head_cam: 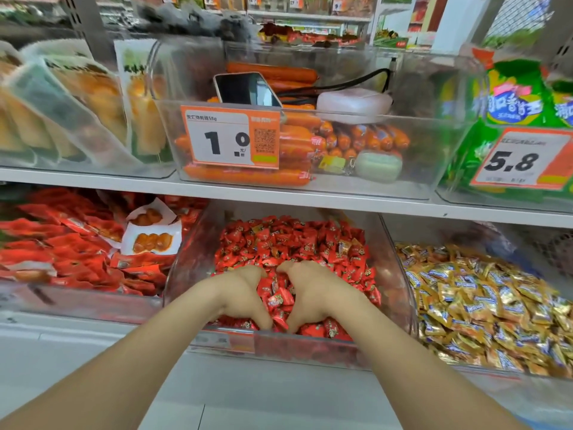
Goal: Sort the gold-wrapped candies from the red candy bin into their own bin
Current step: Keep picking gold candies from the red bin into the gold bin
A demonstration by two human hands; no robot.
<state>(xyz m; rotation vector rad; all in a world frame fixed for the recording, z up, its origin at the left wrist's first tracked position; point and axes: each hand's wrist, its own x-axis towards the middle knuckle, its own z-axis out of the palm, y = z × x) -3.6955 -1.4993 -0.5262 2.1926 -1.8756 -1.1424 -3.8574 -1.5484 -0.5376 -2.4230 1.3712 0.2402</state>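
1. The left hand (238, 293) and the right hand (316, 293) are both down in the red candy bin (189, 262), side by side near its front rim.
2. On each hand the thumb and forefinger curve toward the other hand. The forefinger tips nearly meet at the far side, and the thumbs point back to the near rim.
3. A small heap of red candies (279, 296) sits between the two hands, ringed by those curved fingers.
4. The remaining fingers of both hands are buried in the candy, so I cannot tell whether either hand is gripping anything.
5. One gold-wrapped candy (344, 247) lies on top of the red ones, beyond the right hand and slightly to its right, clear of its fingers.
6. The gold candy bin (440, 231) stands just to the right of the right hand, past the clear side wall, heaped with gold wrappers.
7. Red snack packets (77, 243) fill the bin left of the left hand.
8. On the shelf above the hands, a clear bin of sausages (297, 141) carries a "1.0" price tag (229, 138), and a phone (246, 88) rests on top.
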